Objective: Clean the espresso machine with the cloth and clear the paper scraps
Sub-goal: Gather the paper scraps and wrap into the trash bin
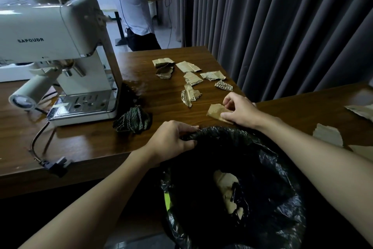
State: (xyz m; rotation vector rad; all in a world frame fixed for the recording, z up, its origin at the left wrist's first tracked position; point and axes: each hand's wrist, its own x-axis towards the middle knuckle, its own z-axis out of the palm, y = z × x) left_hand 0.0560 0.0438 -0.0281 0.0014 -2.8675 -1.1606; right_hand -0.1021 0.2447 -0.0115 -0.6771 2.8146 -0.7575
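A cream espresso machine [60, 47] stands on the left of the wooden table [90, 144]. A dark crumpled cloth [132, 120] lies beside its base. Several torn brown paper scraps [190, 78] lie scattered on the table's right half. My right hand [240, 108] pinches one scrap [217, 111] at the table's near edge. My left hand [174, 137] grips the rim of a black bin bag [278, 198] held just below the table edge. A few scraps [226, 186] lie inside the bag.
A second table [302, 111] to the right carries more scraps [328, 134]. Dark curtains [272, 16] hang behind. A person in a light shirt [133, 6] stands at the back. The machine's power cord and plug [57, 165] trail over the table's front edge.
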